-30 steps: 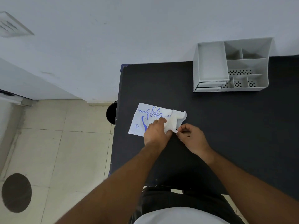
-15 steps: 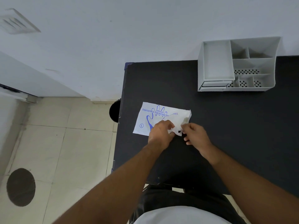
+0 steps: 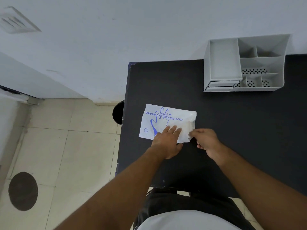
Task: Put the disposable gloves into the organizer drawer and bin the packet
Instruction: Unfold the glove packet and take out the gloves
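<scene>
A white glove packet (image 3: pixel 166 121) with blue print lies flat on the black table (image 3: pixel 232 122) near its left edge. My left hand (image 3: pixel 167 143) presses flat on the packet's near side, fingers spread. My right hand (image 3: pixel 206 140) pinches the packet's near right corner between thumb and fingers. The grey organizer (image 3: pixel 245 63) stands at the back of the table against the wall, its two small drawers (image 3: pixel 221 85) shut at the lower left. The gloves themselves are hidden inside the packet.
A dark round bin (image 3: pixel 118 113) sits on the tiled floor just left of the table's edge, mostly hidden by the table. A dark round patch (image 3: pixel 23 190) marks the floor at lower left. The white wall runs behind the table.
My left hand has flattened from a curled grip to fingers spread on the packet. The folded right end of the packet now lies flatter. My right hand stays at the near right corner.
</scene>
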